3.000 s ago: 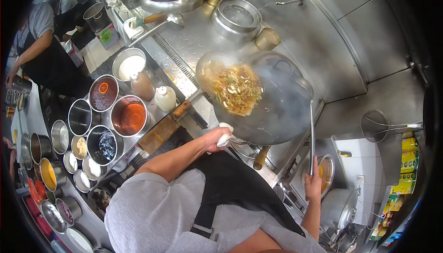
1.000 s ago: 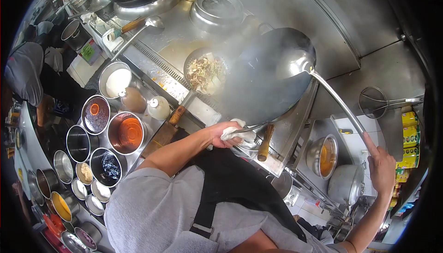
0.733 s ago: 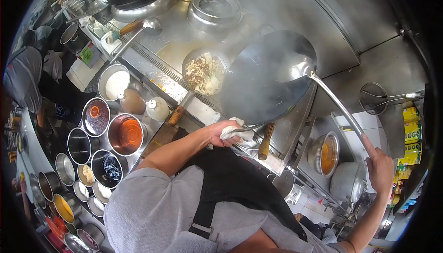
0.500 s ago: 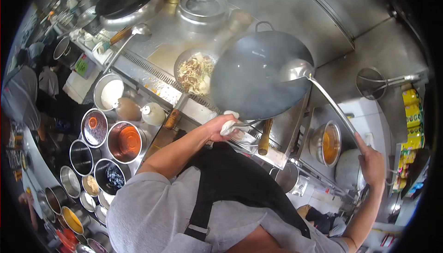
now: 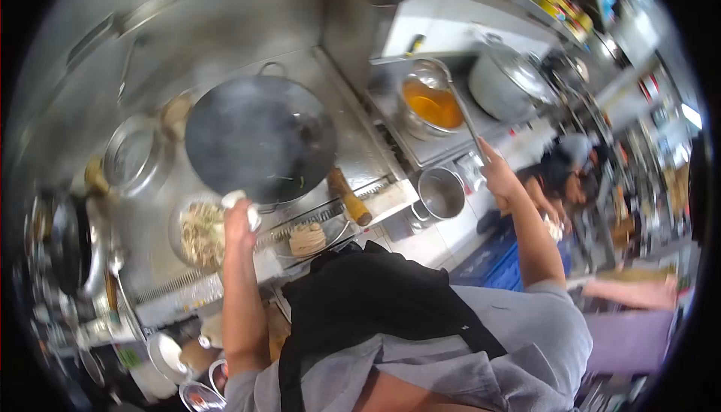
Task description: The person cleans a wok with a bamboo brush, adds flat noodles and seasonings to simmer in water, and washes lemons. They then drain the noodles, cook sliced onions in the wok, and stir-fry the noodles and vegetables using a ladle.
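Note:
A large dark wok (image 5: 259, 134) rests on the range, thin steam rising from it and small scraps inside. At its near edge my left hand (image 5: 241, 226) is closed round a white cloth (image 5: 234, 200) by the wok's handle. Left of that hand, a strainer of cooked noodles or vegetables (image 5: 200, 233) sits on the steel surface. My right hand (image 5: 498, 173) grips the handle of a long steel ladle (image 5: 428, 74). The ladle's bowl is over the far side of a steel bowl of orange liquid (image 5: 434, 108); whether they touch is unclear.
A lidded pot (image 5: 511, 81) stands beyond the orange liquid, an empty-looking pot (image 5: 440, 193) nearer. A wooden-handled tool (image 5: 350, 198) lies right of the wok. Metal containers (image 5: 169, 356) are at lower left. Another person (image 5: 563, 175) bends at the right.
The view has swung right. The ladle has gone from the wok to the bowl of orange liquid with my right hand. My left hand remains by the wok handle with the cloth.

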`<state>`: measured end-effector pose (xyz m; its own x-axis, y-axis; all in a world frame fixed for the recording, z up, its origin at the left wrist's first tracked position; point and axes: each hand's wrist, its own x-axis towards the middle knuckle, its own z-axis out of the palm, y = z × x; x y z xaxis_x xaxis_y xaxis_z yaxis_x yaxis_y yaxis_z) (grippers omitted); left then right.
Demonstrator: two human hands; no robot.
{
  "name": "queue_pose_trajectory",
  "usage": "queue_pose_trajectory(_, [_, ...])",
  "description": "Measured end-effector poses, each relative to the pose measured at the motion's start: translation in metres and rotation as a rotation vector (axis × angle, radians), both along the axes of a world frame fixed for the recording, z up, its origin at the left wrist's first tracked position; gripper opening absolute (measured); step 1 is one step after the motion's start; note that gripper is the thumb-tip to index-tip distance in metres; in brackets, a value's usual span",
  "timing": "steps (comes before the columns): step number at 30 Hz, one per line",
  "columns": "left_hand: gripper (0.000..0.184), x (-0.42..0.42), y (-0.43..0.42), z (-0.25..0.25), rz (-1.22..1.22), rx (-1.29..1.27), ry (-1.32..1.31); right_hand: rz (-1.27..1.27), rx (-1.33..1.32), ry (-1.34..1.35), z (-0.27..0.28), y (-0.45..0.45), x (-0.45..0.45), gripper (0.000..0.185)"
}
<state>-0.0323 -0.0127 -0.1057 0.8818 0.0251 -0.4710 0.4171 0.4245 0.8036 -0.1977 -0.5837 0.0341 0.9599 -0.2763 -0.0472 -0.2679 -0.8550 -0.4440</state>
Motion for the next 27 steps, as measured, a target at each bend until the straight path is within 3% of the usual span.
queue_pose_trajectory(3, [0.01, 0.014, -0.008, -0.022, 0.002, -0.006, 0.115, -0.167, 0.148, -0.027, -0.003, 0.024, 0.0, 0.079])
queue_pose_trajectory(5, [0.012, 0.019, -0.014, -0.029, -0.014, -0.019, 0.162, -0.34, 0.439, 0.037, 0.0, 0.039, 0.002, 0.077])
queue_pose_trajectory(7, [0.013, 0.022, -0.028, -0.026, 0.018, -0.108, 0.232, -0.353, 0.556, 0.039, -0.008, 0.038, 0.004, 0.076])
queue_pose_trajectory(9, [0.014, 0.025, -0.037, -0.03, -0.02, -0.094, 0.224, -0.442, 0.959, 0.013, -0.006, 0.045, 0.011, 0.076])
queue_pose_trajectory(13, [0.014, 0.035, -0.039, -0.023, -0.001, -0.107, 0.179, -0.417, 1.257, -0.143, -0.005, 0.058, 0.018, 0.073])
queue_pose_trajectory(20, [0.027, 0.064, -0.039, -0.076, -0.106, -0.028, 0.158, -0.186, 1.344, -0.199, 0.035, 0.11, 0.025, 0.07])
queue_pose_trajectory(23, [0.044, 0.05, -0.044, -0.061, -0.12, -0.019, 0.172, -0.098, 1.365, -0.11, 0.043, 0.144, 0.04, 0.068])
queue_pose_trajectory(27, [0.047, 0.005, -0.011, -0.05, -0.245, -0.216, 0.087, -0.004, 1.391, 0.081, 0.036, 0.186, 0.071, 0.069])
